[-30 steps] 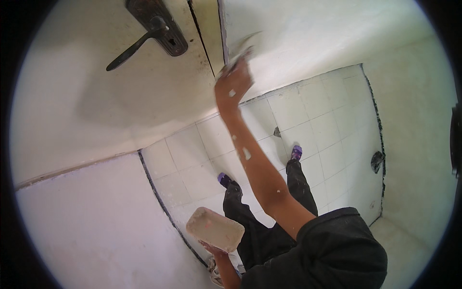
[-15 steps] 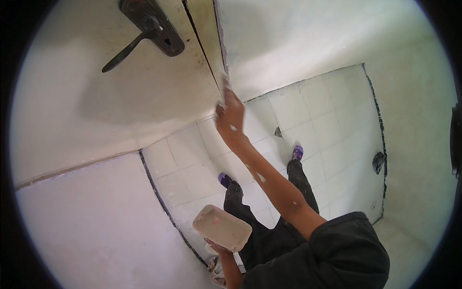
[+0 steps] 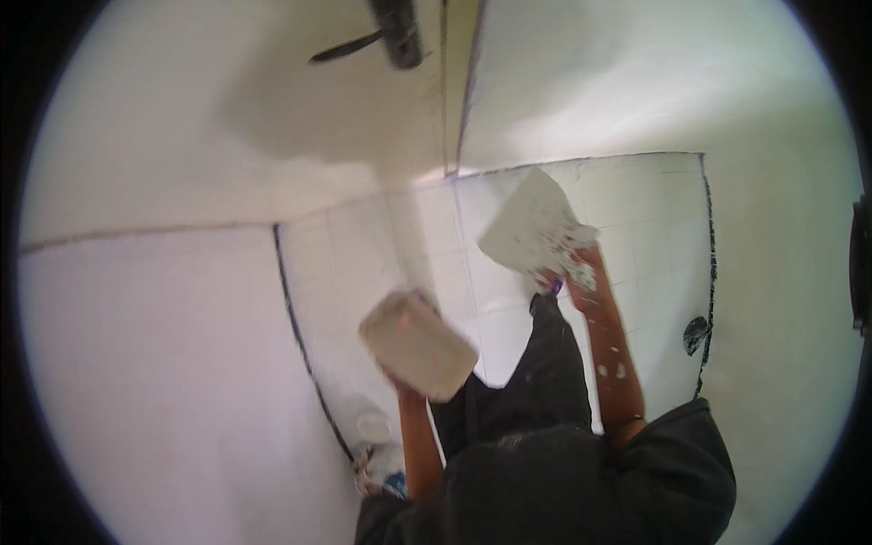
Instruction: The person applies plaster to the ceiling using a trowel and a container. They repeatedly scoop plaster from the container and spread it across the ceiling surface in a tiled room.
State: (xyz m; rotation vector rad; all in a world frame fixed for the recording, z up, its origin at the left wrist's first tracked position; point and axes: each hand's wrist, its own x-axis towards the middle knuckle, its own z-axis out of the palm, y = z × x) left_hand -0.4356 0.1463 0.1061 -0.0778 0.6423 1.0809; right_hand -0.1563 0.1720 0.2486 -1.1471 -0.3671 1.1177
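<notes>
My left hand holds up a beige rectangular tub, with faint pinkish marks on it; most of the fingers are hidden beneath it. Over to the right, my right hand is closed on a broad, pale, flat putty spreader. White paste clings to the spreader's lower part and to the hand, with white spots farther up the forearm. The two tools are apart, both above the tiled floor.
Ahead stands a cream door with a dark lever handle. Pale walls surround the tiled floor, with dark strips along its edges. A dark lump lies by the right wall; a bag-like bundle sits lower left.
My right hand has come away from the door's edge, down and to the right, bringing the spreader into plain sight. The tub has risen a little. My view has turned and shifted.
</notes>
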